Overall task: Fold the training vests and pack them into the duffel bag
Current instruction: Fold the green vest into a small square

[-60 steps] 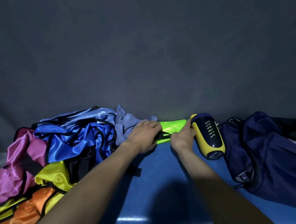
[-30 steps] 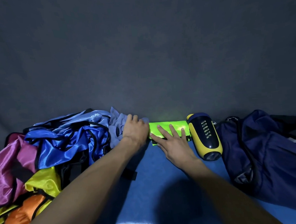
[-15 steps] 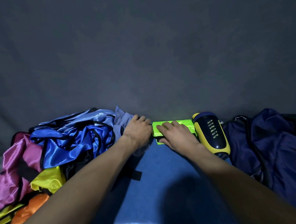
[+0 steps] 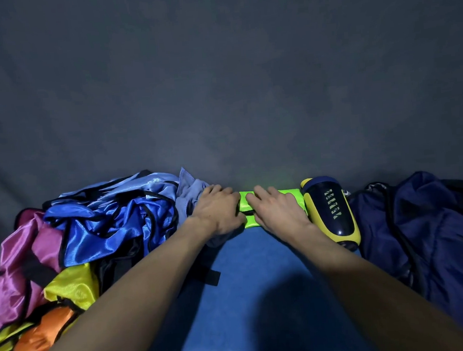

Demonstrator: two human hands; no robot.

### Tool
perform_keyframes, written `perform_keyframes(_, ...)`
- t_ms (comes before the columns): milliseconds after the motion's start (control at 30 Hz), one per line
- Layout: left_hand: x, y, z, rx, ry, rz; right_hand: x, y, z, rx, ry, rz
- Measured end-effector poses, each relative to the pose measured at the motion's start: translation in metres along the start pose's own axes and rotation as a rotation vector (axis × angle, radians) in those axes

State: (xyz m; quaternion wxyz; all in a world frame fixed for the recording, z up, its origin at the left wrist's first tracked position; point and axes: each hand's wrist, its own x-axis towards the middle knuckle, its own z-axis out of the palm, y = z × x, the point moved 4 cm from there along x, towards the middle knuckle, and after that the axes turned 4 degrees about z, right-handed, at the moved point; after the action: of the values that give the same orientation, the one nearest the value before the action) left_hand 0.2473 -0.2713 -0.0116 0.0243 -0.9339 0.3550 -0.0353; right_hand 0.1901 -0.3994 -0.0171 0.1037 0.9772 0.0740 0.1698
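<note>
Both grips down on the neon green vest point(image 4: 270, 197): left hand point(image 4: 217, 210) curled over its left end, apparently pinching the black-trimmed edge; right hand point(image 4: 278, 209) laid flat on top, fingers fairly straight, pressing. Can't confirm whether left thumb is under the fabric.

Vest already folded to a narrow strip at the far edge of the blue table point(image 4: 249, 283), wedged between a pale blue cloth point(image 4: 192, 198) and a yellow-and-navy bottle point(image 4: 330, 209) lying on its side.

Risks from here, as judgement:
- Slick satin-like fabric, so likely to spring open once pressing stops. Need to hold the fold through the lift.
- Right hand just beside the bottle; a sideways nudge could roll it toward the table edge.
- Unfolded pile point(image 4: 97, 228) of blue, pink, yellow, orange vests close on the left; black trim loops could snag the left hand or drag along with the green one.
- Navy duffel bag point(image 4: 420, 230) slumped at right, opening not clearly visible. Stuffing one-handed could undo the fold.
</note>
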Motion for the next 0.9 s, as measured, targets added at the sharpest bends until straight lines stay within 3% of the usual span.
perform_keyframes(267, -0.007, 0.009, -0.011, -0.001, 0.098, -0.030, 0.001, -0.012, 0.002, 0.058, -0.003, 0.092)
perform_keyframes(400, -0.010, 0.012, -0.007, -0.046, 0.099, 0.081, -0.011, -0.006, 0.012, 0.039, 0.016, 0.134)
perform_keyframes(600, -0.012, 0.020, -0.001, -0.091, 0.141, 0.072, -0.023, 0.008, 0.015, 0.011, -0.015, 0.168)
perform_keyframes(733, -0.010, 0.025, 0.003, -0.191, 0.147, -0.053, -0.017, 0.017, 0.000, -0.028, -0.136, 0.171)
perform_keyframes(900, -0.008, 0.027, 0.003, -0.207, 0.161, -0.094, -0.002, 0.046, -0.018, -0.033, -0.435, 0.090)
